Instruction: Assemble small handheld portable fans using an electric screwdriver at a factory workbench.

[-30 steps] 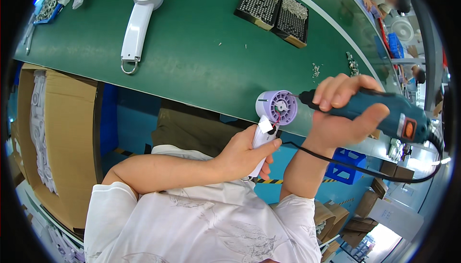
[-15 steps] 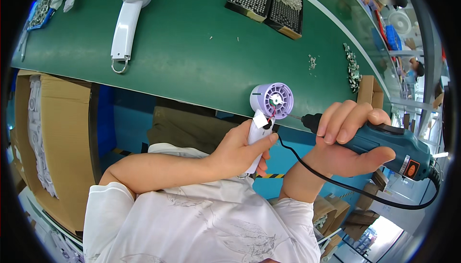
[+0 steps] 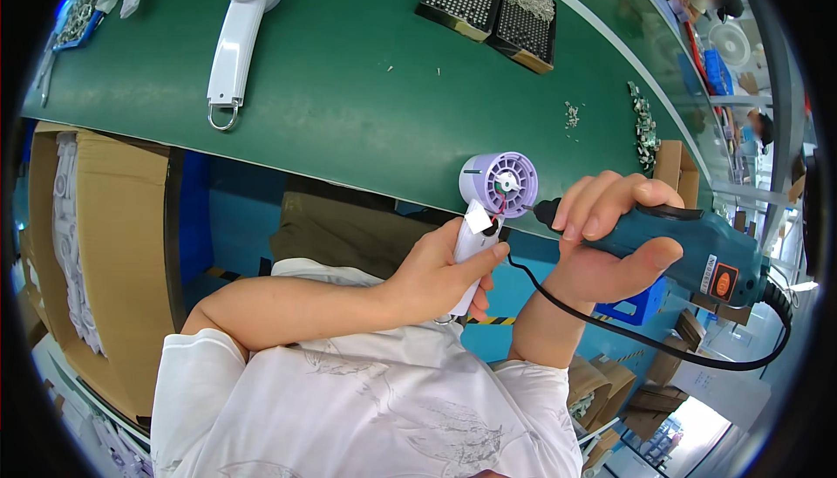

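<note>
The lilac fan handle (image 3: 468, 249) lies between left thumb (image 3: 486, 261) and fingers (image 3: 479, 305).

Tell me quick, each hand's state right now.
Left hand: closed, holding a lilac, round-headed plastic handheld fan.
Right hand: fingers closed on a teal, cylindrical electric screwdriver.

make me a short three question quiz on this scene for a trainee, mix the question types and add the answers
1. Multiple choice: what does the right grip hold?
(a) a pair of scissors
(b) a power screwdriver
(c) a roll of tape

2. True or false: the left grip holds a purple fan by its handle.

3. Count: how many black trays stand on the green table?

Key: 1. b; 2. true; 3. two, side by side.
</note>
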`<state>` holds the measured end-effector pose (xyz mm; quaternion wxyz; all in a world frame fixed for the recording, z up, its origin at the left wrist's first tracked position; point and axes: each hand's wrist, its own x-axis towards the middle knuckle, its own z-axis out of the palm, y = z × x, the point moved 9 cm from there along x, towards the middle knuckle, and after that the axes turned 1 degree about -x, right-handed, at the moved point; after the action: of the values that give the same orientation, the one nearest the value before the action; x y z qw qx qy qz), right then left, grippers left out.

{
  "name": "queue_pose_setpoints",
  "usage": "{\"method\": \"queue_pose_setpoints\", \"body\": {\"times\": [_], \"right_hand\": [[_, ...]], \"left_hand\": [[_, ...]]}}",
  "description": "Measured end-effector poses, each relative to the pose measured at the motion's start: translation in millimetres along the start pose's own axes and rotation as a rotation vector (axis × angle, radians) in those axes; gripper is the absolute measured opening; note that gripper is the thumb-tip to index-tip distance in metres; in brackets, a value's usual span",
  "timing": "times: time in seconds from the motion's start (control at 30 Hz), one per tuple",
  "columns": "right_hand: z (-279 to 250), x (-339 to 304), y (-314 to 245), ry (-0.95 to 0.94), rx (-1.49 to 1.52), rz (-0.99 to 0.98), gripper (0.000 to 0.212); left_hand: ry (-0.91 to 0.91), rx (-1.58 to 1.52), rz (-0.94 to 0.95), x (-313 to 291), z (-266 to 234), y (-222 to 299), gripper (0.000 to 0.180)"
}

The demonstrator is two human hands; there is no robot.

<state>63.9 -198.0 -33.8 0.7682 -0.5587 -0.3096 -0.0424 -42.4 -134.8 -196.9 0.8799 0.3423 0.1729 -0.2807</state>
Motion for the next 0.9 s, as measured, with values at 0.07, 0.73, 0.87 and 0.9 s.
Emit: {"method": "queue_pose_setpoints", "body": {"times": [0.07, 0.73, 0.87, 0.9], "right_hand": [[0, 0, 0, 0.004, -0.028, 0.004, 0.058], [7, 2, -4, 0.277, -0.201, 0.033, 0.022], [4, -6, -13, 0.476, -0.407, 0.030, 0.023], [1, -10, -17, 0.542, -0.459, 0.013, 0.023]], "left_hand": [[-0.004, 0.003, 0.001, 0, 1, 1, 0.025], [0.009, -0.034, 0.020, 0, 1, 2, 0.033], [0.002, -0.038, 0.035, -1, 1, 3, 0.033], [-0.001, -0.044, 0.033, -1, 2, 2, 0.033]]}}
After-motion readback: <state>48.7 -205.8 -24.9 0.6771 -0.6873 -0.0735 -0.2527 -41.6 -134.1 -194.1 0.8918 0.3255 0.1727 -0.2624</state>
